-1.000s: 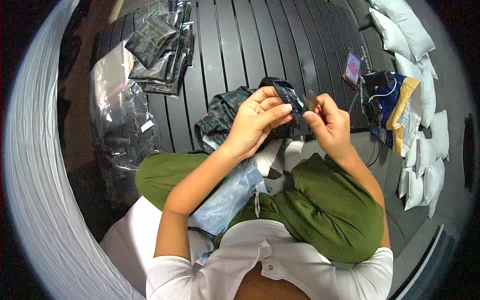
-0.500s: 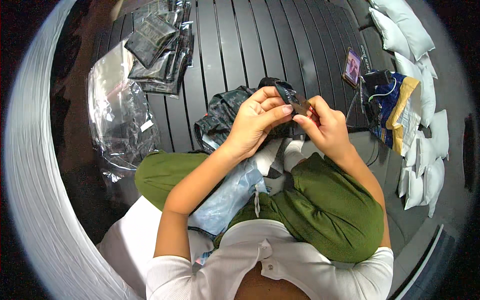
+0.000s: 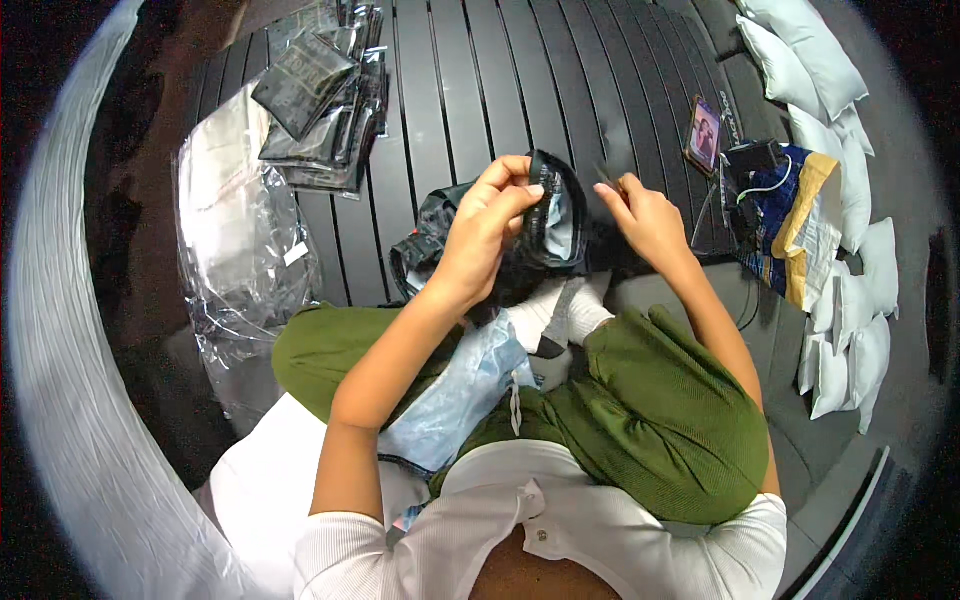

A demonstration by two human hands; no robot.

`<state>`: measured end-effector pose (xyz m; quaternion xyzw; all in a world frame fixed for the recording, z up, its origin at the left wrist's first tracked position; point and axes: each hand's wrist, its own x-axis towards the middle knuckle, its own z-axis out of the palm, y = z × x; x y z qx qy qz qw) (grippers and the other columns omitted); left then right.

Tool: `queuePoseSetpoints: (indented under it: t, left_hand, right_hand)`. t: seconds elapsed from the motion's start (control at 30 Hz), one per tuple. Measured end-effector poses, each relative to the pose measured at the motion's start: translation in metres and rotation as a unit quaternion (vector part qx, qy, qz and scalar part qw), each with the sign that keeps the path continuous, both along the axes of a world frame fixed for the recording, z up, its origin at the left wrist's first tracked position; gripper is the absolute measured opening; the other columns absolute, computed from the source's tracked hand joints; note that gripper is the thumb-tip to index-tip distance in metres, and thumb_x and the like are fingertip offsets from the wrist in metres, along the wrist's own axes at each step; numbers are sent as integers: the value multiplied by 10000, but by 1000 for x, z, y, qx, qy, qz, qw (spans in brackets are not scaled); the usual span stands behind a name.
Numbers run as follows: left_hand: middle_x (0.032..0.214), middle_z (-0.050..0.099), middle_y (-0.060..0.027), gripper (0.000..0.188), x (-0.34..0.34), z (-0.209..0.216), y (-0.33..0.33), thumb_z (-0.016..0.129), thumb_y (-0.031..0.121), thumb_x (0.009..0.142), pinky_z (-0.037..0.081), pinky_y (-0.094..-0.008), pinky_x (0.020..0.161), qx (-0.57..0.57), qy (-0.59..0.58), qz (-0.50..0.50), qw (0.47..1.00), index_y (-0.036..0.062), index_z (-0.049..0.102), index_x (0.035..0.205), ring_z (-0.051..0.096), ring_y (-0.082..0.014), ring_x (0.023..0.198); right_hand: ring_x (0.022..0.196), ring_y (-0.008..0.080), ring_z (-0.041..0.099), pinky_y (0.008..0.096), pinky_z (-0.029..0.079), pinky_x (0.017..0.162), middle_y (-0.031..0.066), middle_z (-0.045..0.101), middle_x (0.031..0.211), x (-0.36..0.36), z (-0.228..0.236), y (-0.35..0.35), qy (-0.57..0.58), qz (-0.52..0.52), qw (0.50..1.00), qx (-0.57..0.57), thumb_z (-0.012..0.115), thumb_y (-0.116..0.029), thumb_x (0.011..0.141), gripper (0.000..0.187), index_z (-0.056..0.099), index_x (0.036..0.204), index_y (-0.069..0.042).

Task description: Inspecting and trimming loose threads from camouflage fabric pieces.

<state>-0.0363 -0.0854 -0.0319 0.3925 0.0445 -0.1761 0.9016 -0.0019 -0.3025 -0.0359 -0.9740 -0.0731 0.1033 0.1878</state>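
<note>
My left hand (image 3: 480,235) pinches the gathered edge of a dark patterned garment (image 3: 437,222). Its rounded opening (image 3: 560,225) hangs from my fingers and shows a pale inside. To the right of it, apart from the cloth, my right hand (image 3: 647,220) is closed on a small thin dark pointed tool (image 3: 603,174). Most of that tool is hidden in my fingers, so its exact kind does not show. Light blue cloth (image 3: 455,390) lies across my lap, under my left forearm.
Dark packets in clear wrap (image 3: 320,90) are stacked at the far left of the slatted black table (image 3: 480,80). Clear plastic bags (image 3: 240,230) lie nearer. On the right stand a phone (image 3: 703,135), a blue and yellow bag (image 3: 800,225) with a white cable, and several pale pillows (image 3: 820,70).
My hands have moved apart; the right one has drawn away from the cloth with the tool. The garment's opening has turned into view below my left fingers.
</note>
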Motion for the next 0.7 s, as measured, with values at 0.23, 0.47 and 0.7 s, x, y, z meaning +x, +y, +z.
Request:
queuePoseSetpoints:
  t: [0.23, 0.47, 0.7]
  left_hand:
    - [750, 473, 64, 174, 4, 10, 0, 595, 60, 775, 357, -142, 613, 91, -79, 30, 992, 41, 506, 923, 432, 2, 670]
    - [708, 443, 82, 125, 5, 10, 7, 582, 38, 774, 345, -140, 578, 156, -127, 62, 978, 42, 539, 891, 409, 10, 632]
    - [691, 437, 65, 127, 9, 15, 17, 528, -10, 757, 302, -146, 504, 254, -164, 114, 946, 31, 598, 855, 379, 8, 583]
  right_hand:
    - [716, 274, 542, 369, 424, 614, 129, 577, 708, 8, -59, -55, -190, 106, 936, -276, 542, -408, 761, 385, 547, 694, -29]
    - [799, 235, 502, 331, 396, 680, 84, 541, 825, 14, -54, -45, -202, 111, 927, -296, 573, -351, 740, 336, 534, 884, -50]
    - [1023, 262, 466, 349, 375, 828, 110, 471, 1128, 8, -62, -45, -224, 217, 938, -148, 518, -77, 743, 388, 473, 1127, -107]
